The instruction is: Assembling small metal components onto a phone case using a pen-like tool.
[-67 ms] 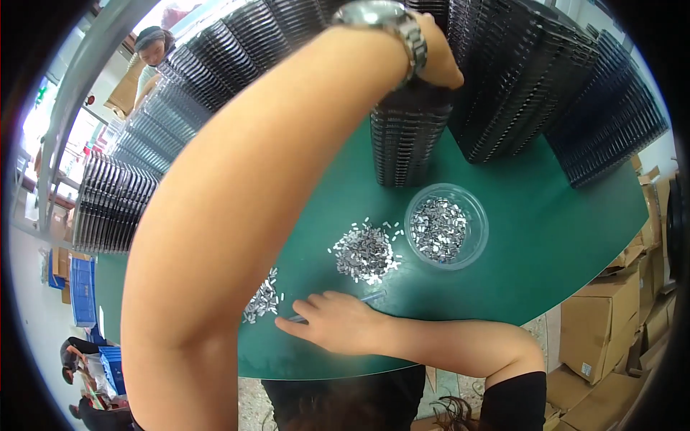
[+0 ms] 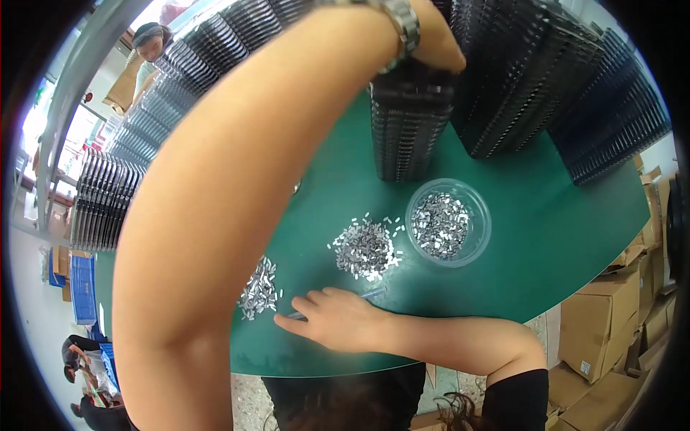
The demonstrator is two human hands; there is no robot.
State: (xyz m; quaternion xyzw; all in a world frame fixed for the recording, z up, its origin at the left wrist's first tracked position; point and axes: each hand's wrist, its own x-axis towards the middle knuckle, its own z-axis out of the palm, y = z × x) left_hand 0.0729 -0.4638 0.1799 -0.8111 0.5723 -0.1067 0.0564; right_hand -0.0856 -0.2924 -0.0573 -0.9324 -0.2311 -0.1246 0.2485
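Now I begin at the grip: my left hand (image 2: 431,43), at the top centre of the frame, is closed over the top of a stack of black trays (image 2: 406,129), with a metal wristwatch (image 2: 402,25) on the wrist. The fingers wrap the upper tray, but I cannot tell if it is already lifted off or only held. My right hand (image 2: 338,316), at the lower centre, lies flat on the green bench (image 2: 546,251) with the fingers spread; under them I see a thin bluish stick (image 2: 370,293), pressed down rather than gripped.

Just above the right hand there is a loose heap of small silver parts (image 2: 365,248), and a smaller heap (image 2: 259,287) lies at its left. A clear round bowl (image 2: 448,223), right of the middle heap, holds more of the same parts.

As I judge it, the work is somewhere in the middle: parts are poured out but remain unsorted on the bench, and no tray lies open near them. Behind, long rows of black trays (image 2: 546,79) fill the upper part of the frame, and cardboard boxes (image 2: 618,337) stand at the lower right.
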